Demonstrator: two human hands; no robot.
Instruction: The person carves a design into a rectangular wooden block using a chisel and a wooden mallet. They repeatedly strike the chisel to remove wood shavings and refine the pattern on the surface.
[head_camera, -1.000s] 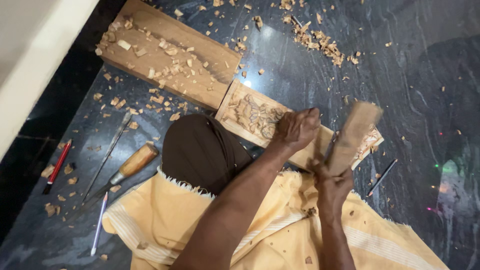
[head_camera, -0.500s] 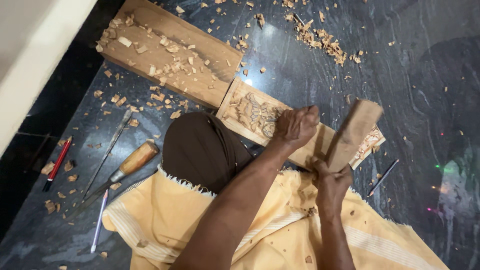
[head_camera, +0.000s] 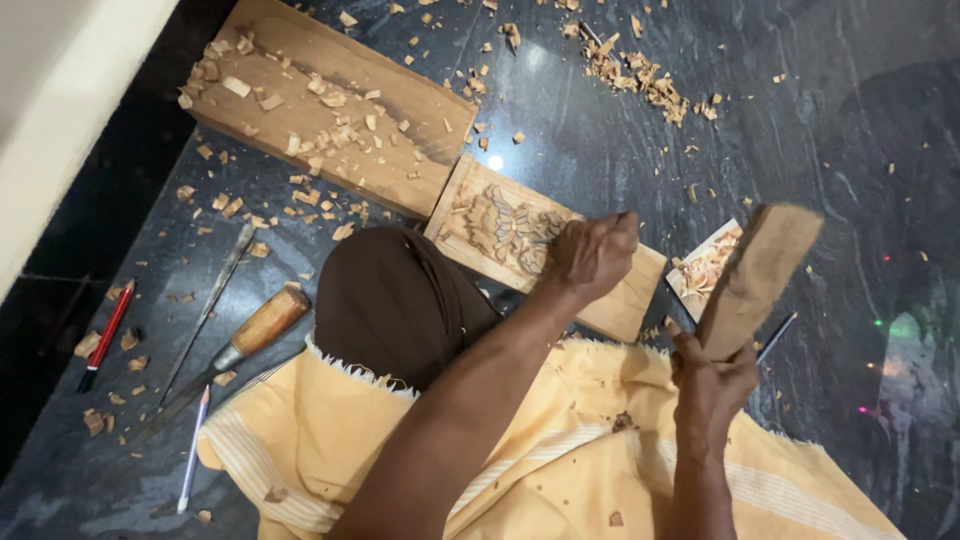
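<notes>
Right now my left hand (head_camera: 590, 255) is closed in a fist on the pale rectangular wooden panel with a carved floral relief (head_camera: 500, 228), which lies flat on the dark polished stone floor (head_camera: 800, 130) just in front of my brown-clad knee (head_camera: 395, 300). I take it the fist grips a carving tool, but I cannot see any blade under it. My right hand (head_camera: 712, 385) is wrapped tight round the lower end of a plain brown wooden block used as a mallet (head_camera: 755, 278), raised and tilted above the panel's right end.

The risks I judge from here: the mallet could come down off line and catch my left knuckles, since they sit close under its path. The panel is not clamped, only pressed down by my hand and knee, so a hard blow could skid it across the smooth floor and gouge the relief. Loose wood chips (head_camera: 630, 70) lie scattered about, and the wooden-handled chisel (head_camera: 245, 335) and thin metal file (head_camera: 210, 305) lie by my left leg, where a shift of the yellow cloth (head_camera: 560, 450) could drag them.
</notes>
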